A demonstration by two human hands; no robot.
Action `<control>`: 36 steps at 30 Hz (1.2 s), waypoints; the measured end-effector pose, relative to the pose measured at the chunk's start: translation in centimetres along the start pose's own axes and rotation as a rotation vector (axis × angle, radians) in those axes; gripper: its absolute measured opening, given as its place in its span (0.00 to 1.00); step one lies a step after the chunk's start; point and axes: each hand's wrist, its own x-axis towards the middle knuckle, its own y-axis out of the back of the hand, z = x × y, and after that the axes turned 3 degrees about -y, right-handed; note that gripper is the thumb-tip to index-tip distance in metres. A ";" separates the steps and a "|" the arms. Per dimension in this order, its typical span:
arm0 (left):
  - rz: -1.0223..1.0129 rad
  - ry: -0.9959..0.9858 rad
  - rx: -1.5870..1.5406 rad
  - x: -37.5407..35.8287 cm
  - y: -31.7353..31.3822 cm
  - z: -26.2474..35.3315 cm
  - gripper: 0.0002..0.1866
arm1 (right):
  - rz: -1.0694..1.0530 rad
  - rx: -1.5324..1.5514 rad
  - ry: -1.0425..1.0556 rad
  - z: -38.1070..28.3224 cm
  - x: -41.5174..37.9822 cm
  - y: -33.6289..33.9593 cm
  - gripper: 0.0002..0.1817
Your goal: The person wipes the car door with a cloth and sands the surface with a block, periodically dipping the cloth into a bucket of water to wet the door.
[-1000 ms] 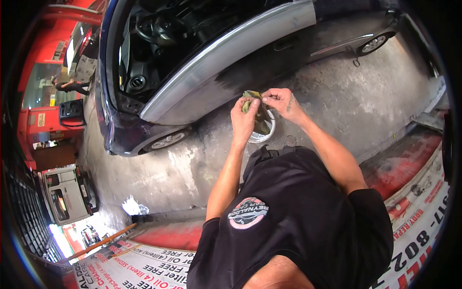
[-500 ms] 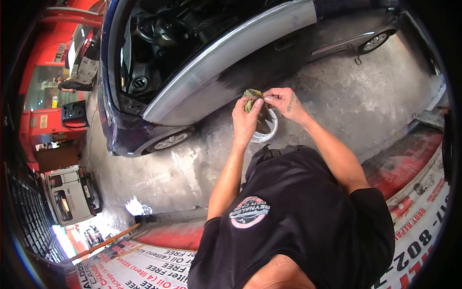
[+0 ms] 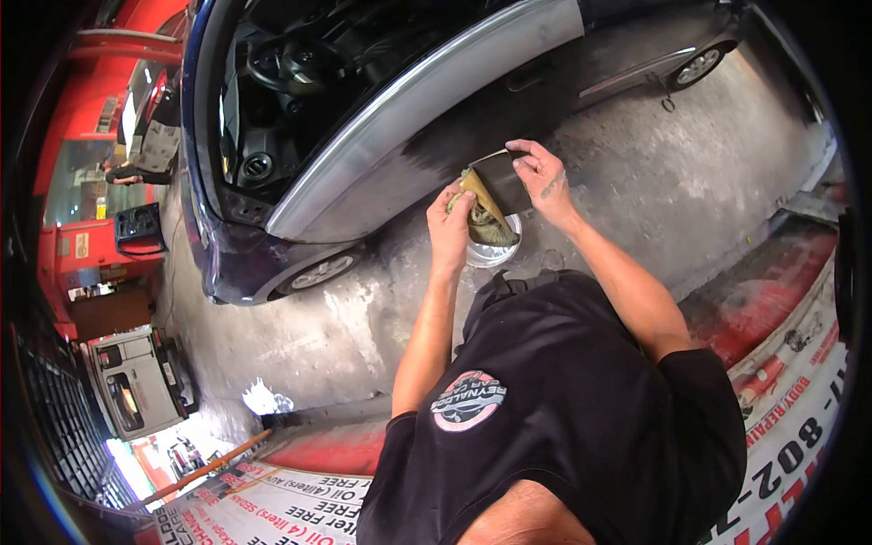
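My left hand is closed on a crumpled olive-green cloth together with one side of a sheet of sandpaper. The sandpaper shows a dark face and a folded yellow-tan strip beside the cloth. At its upper corner my right hand pinches the sheet between thumb and fingers, so it is stretched between both hands. Below them on the floor stands a round container with a pale rim, partly hidden by the cloth. Just beyond my hands is a car door with bare grey and blackish patches.
The dark blue car spans the far side, its front wheel to the left. Printed banners and a red surface lie behind me. A person is at the far left, near a white vehicle.
My hands have moved apart, the right one up and rightward. The sandpaper now shows spread open between them, and more of the cloth is visible.
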 end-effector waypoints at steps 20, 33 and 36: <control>0.024 0.232 -0.500 -1.3 1.9 -0.7 0.02 | 0.012 -0.212 -0.025 -1.1 0.0 1.3 0.19; -0.088 0.196 -0.491 -1.1 0.6 -0.6 0.05 | -0.381 -0.115 0.015 -0.5 0.8 0.4 0.47; -0.128 0.216 -0.503 -1.0 0.7 0.6 0.06 | -0.427 0.057 -0.059 1.8 1.3 0.5 0.49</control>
